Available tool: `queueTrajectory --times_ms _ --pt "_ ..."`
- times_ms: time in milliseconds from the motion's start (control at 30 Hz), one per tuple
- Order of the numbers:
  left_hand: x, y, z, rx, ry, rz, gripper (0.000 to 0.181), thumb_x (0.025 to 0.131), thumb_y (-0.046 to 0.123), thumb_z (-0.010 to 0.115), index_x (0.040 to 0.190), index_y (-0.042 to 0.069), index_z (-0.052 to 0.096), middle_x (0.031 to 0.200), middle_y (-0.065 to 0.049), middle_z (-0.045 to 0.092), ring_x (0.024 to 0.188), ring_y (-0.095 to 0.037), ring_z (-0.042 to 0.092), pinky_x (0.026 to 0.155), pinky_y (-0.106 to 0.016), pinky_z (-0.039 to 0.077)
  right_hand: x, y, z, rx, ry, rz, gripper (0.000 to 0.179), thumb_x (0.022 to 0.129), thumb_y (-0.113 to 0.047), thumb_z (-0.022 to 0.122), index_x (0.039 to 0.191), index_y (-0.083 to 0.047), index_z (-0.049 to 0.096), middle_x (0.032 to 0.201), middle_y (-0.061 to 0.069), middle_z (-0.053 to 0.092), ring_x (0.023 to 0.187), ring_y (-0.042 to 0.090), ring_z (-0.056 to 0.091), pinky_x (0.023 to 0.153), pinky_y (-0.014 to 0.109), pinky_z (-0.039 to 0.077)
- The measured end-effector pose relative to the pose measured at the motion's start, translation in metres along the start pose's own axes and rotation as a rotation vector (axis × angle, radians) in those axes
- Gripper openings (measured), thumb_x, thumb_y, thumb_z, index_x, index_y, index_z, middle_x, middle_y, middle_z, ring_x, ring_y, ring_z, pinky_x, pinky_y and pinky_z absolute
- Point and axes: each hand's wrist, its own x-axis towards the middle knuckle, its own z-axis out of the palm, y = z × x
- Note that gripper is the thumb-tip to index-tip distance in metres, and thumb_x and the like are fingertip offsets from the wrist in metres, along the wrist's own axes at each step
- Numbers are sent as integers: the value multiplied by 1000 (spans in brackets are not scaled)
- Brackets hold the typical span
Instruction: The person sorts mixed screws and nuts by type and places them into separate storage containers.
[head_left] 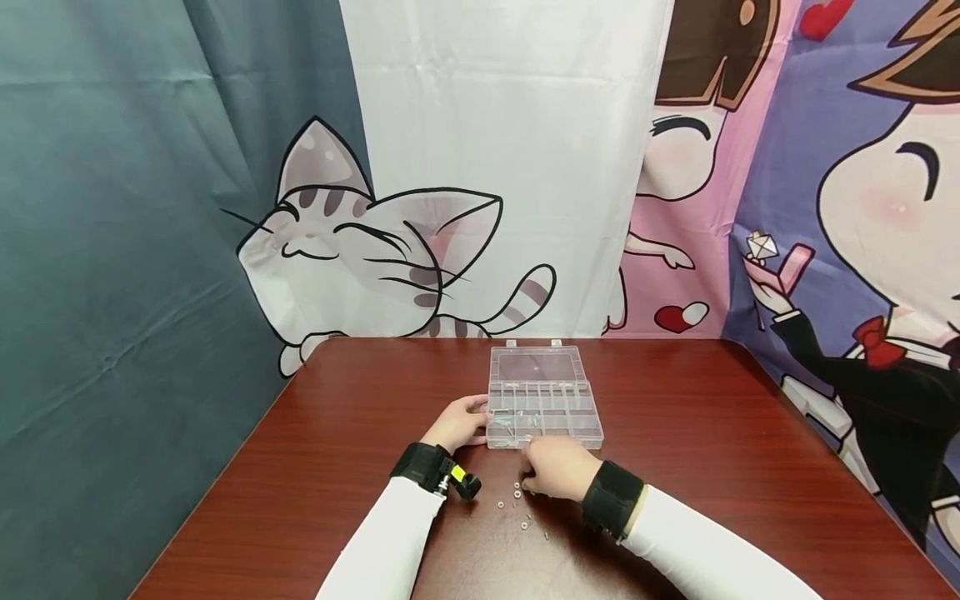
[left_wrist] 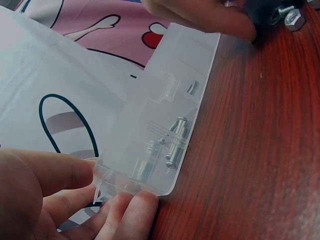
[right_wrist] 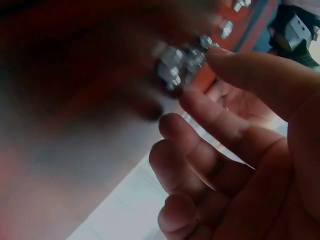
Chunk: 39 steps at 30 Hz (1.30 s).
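Observation:
A clear plastic compartment box (head_left: 536, 365) lies on the table with its lid folded back. My left hand (head_left: 456, 423) grips its left side, thumb above and fingers along the outer wall. Several metal screws (left_wrist: 176, 144) are in compartments on that side. In front of the box, my right hand (head_left: 561, 468) is low over the table beside loose nuts (head_left: 517, 494). In the right wrist view its thumb and curved fingers (right_wrist: 212, 112) are apart, with nothing seen between them. Blurred hardware (right_wrist: 172, 65) is close to the fingertips.
Nearer the front, a nut (head_left: 524, 526) and a small screw (head_left: 547, 536) lie on the reddish-brown table (head_left: 360, 408). A printed cloth (head_left: 480, 125) hangs behind the table's far edge. A small camera (head_left: 468, 486) sticks out from the left wrist strap.

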Motion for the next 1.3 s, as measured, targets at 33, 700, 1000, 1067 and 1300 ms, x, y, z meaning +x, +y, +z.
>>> queueTrajectory --times_ms 33,700,1000,1067,1300 --pt "0 -1 0 2 -1 -1 51 97 6 58 145 -1 46 132 -19 59 100 -23 67 71 -33 60 -1 -1 1 2 3 -1 24 78 -22 82 66 -18 61 60 -11 49 54 6 45 51 26 40" --pt "-1 3 0 2 3 2 51 96 6 59 145 -1 46 132 -19 58 100 -22 66 71 -33 60 3 6 4 41 8 -24 30 76 -10 77 59 -18 54 54 -13 43 51 6 40 49 25 35" --pt "-1 0 0 -7 5 -1 51 97 6 58 145 -1 45 132 -20 58 102 -23 66 72 -34 60 9 11 10 111 -57 -9 30 69 -8 71 55 -18 46 51 -14 34 47 5 35 46 23 26" --pt "-1 0 0 -2 6 -2 51 97 7 59 145 -1 46 134 -20 58 103 -24 66 72 -34 60 10 14 12 134 -68 -3 28 69 -9 71 57 -19 48 52 -14 37 48 5 36 46 23 28" --pt "-1 0 -1 25 10 -9 51 98 8 60 146 1 46 135 -20 56 105 -25 65 73 -33 60 9 15 13 171 -97 -8 27 69 -9 70 54 -21 51 49 -17 37 46 3 37 44 21 28"
